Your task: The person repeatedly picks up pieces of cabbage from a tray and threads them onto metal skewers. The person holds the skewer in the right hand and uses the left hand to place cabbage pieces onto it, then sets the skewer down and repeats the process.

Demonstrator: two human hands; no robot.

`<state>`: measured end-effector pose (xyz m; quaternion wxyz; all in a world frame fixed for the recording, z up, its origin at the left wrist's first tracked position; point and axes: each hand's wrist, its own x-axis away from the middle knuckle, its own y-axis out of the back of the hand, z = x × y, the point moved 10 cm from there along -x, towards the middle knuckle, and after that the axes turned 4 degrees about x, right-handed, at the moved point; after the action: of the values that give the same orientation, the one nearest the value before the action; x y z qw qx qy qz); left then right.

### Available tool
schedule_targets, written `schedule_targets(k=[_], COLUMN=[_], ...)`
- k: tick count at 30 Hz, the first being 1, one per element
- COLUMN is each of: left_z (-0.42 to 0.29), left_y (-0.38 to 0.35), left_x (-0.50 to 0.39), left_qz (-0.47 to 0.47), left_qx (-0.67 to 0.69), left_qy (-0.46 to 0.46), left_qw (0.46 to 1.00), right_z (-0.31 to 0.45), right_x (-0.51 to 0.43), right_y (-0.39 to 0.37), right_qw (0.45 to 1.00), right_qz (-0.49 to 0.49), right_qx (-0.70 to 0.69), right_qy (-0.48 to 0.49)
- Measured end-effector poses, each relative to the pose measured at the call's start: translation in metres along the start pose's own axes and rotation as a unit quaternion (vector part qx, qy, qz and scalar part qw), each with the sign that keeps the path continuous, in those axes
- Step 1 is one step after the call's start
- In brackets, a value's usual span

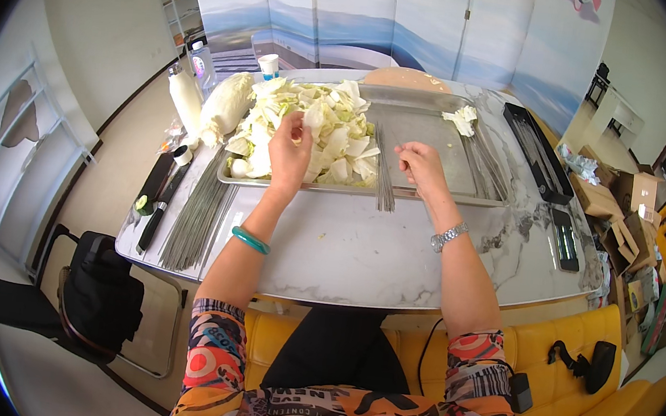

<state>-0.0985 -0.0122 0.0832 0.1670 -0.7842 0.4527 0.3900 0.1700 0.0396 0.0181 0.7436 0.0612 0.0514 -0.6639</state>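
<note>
My left hand (290, 153) pinches a pale cabbage leaf piece (313, 117) over a heap of torn cabbage (337, 141) in the left half of a steel tray (365, 192). Over the tray's middle, my right hand (419, 167) has its fingers closed on what looks like a thin metal skewer, only faintly visible. Between the hands, a bundle of thin skewers (384, 177) lies across the tray's front rim. Cabbage pieces (462, 120) sit at the far ends of other skewers (486, 166) at the tray's right.
Left of the tray are a whole cabbage (226, 102), a white bottle (184, 98), a knife (153, 225) and a large skewer bundle (195, 218). A paper cup (269, 66) and round board (407, 79) stand behind. Rightward lie a black box (538, 153) and a phone (564, 240).
</note>
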Motion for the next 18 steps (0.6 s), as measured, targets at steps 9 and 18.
schedule_targets(k=[9, 18], left_z=[0.013, 0.008], left_y=[-0.026, -0.032], left_x=[0.014, 0.018], left_qz=[0.076, 0.124], left_qx=[0.111, 0.114], left_qy=[0.090, 0.163], left_qw=[0.987, 0.972], right_z=[0.008, 0.014], right_x=[0.004, 0.006], right_y=[-0.001, -0.016], right_qw=[1.000, 0.998], right_qz=[-0.014, 0.054], right_qx=[0.023, -0.012], right_qy=[0.008, 0.028])
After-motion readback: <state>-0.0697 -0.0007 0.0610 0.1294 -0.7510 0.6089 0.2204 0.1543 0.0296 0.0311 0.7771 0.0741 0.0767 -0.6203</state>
